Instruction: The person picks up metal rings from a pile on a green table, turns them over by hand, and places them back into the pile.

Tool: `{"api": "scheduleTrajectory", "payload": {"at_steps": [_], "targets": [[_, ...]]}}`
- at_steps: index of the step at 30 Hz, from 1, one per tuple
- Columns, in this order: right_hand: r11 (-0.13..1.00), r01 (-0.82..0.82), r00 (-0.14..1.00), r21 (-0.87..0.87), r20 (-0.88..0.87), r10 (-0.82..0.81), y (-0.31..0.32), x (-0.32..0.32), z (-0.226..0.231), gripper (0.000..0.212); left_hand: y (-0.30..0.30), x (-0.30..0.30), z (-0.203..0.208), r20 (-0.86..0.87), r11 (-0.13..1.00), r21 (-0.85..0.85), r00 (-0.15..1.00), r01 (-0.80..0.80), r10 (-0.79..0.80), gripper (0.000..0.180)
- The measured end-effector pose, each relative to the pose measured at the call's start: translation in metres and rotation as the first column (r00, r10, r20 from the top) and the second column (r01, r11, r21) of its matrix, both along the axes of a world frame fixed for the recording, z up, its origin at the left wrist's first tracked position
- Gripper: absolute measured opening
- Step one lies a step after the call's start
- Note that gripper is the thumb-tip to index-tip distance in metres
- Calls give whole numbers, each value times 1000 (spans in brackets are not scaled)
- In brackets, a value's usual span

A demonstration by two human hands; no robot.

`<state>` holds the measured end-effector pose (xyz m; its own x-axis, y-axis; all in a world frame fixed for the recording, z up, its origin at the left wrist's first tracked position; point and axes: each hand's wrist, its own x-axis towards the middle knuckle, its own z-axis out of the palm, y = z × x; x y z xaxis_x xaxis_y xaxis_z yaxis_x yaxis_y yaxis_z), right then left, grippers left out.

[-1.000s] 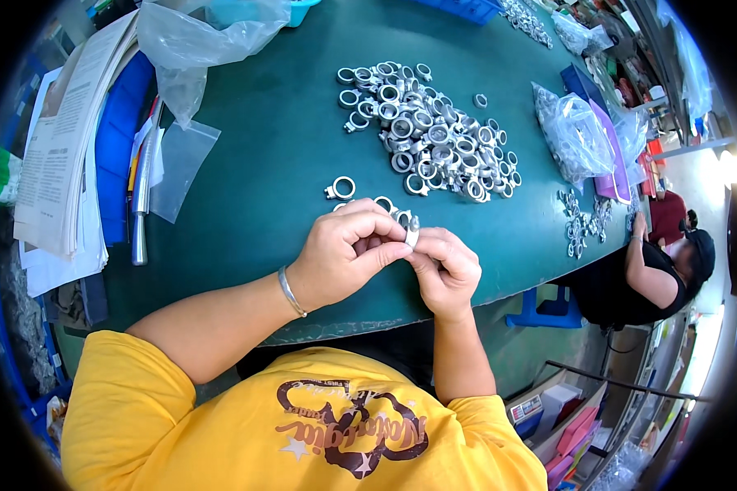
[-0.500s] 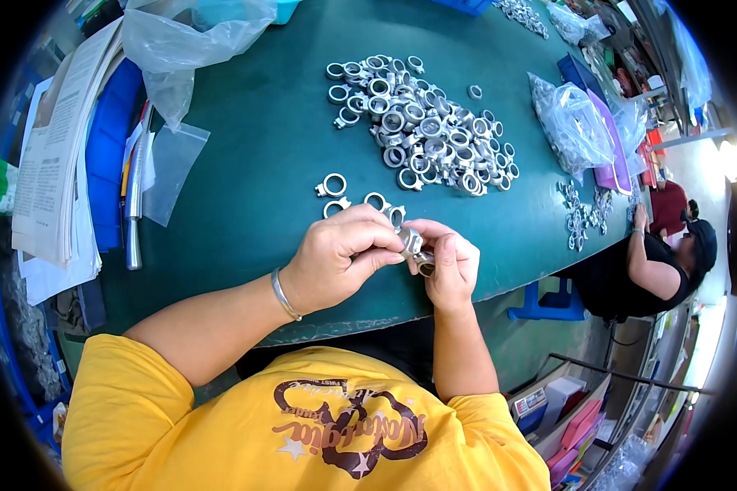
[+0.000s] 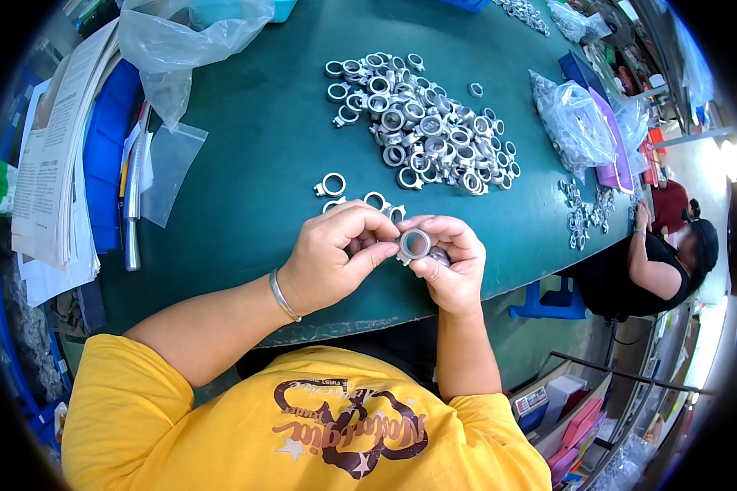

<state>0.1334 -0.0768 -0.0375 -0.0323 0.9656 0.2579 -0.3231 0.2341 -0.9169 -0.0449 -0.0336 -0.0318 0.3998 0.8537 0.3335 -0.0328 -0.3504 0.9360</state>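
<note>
A silver metal ring clamp [image 3: 404,255] with a small lug faces me, its round opening showing. My right hand [image 3: 458,274] pinches it between thumb and fingers, and a second metal ring [image 3: 440,255] is tucked in that palm, partly hidden. My left hand [image 3: 327,254], wearing a bangle, is closed with its thumb and fingertips at the clamp's left edge. Just beyond my hands lie a few loose ring clamps [image 3: 332,185], some partly covered by my fingers. Farther off, a large heap of similar ring clamps [image 3: 431,126] sits on the green table [image 3: 262,139].
Papers [image 3: 65,139], a blue bin [image 3: 110,155] and plastic bags [image 3: 172,176] line the left side. On the right are a bagged bundle [image 3: 577,127], a purple tray [image 3: 610,151] and small metal parts [image 3: 577,217]. A person in black [image 3: 655,266] sits at the right edge beside a blue stool [image 3: 549,301].
The clamp in my fingers has turned so its round opening faces me. My right hand has rolled slightly, showing the second ring in its palm.
</note>
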Motion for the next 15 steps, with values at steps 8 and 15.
{"api": "scheduleTrajectory", "payload": {"at_steps": [8, 15], "targets": [[1000, -18, 967, -23, -255, 12, 1, 6, 0, 35, 2, 0, -3, 105, 998, -44, 994, -39, 43, 9], [911, 408, 697, 66, 622, -357, 32, 14, 4, 7, 7, 1, -10, 256, 984, -156, 959, -84, 123, 7]]}}
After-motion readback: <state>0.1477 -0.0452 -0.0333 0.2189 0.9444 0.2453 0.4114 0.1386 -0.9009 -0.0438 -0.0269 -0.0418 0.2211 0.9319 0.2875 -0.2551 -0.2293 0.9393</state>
